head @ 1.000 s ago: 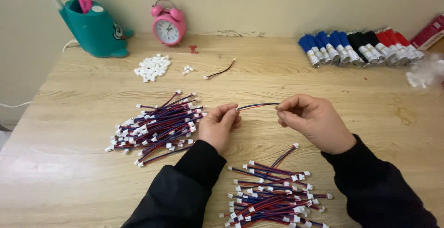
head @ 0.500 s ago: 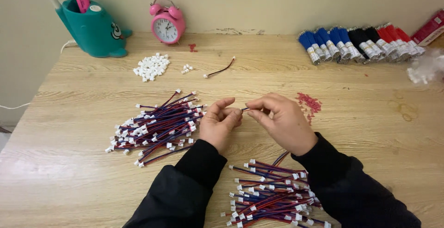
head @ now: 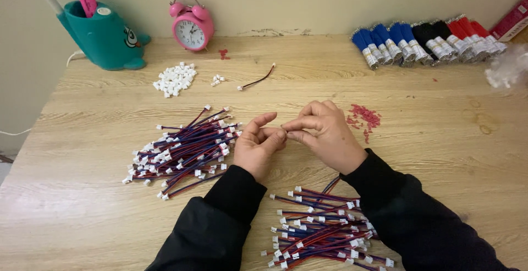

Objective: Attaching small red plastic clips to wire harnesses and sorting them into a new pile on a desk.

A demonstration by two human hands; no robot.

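My right hand [head: 324, 136] has closed in on my left hand [head: 258, 147] above the bench [head: 429, 133], both grips pinching one small part I cannot identify, so I keep fingertips aligned.

Two bare hands, the left hand [head: 257, 149] and the right hand [head: 324, 134], show no rings or gloves. Both arms wear long black fabric sleeves [head: 220, 221], plain and unmarked, running to the frame's lower edge.
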